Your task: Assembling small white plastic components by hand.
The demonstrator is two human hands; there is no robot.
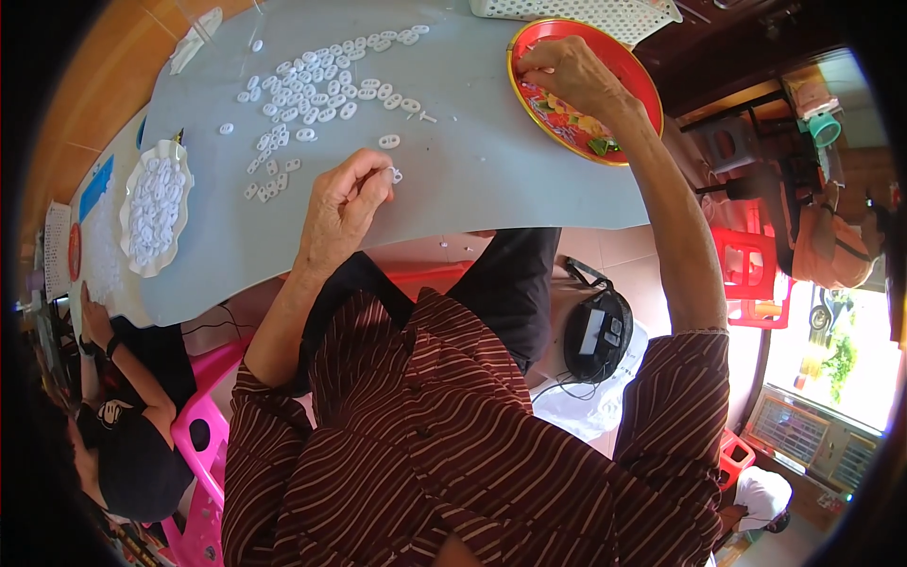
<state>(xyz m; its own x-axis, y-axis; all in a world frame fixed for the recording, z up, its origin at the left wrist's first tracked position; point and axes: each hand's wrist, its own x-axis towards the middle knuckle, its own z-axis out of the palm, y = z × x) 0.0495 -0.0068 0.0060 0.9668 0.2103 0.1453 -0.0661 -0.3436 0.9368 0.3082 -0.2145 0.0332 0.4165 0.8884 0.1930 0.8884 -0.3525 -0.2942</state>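
My left hand (346,206) is closed in a pinch above the table's near side, holding a small white plastic piece (396,175) that pokes out past the fingertips. Over the far-right part of the table, my right hand (571,77) reaches into a round red tray (639,77) with a gold rim and flower print. Its fingers are bent together by the tray's left wall; what they grip is hidden. Many white oval plastic pieces (321,83) with two holes lie in a loose cluster beyond my left hand. One oval piece (389,142) lies just past it.
A wavy-edged white dish (179,217) heaped with white pieces stands at the left. Smaller white parts (272,180) lie nearby. A white perforated basket (605,17) touches the far edge. A person (142,425) sits at left by a pink chair (203,444); a black bag (598,331) is below right.
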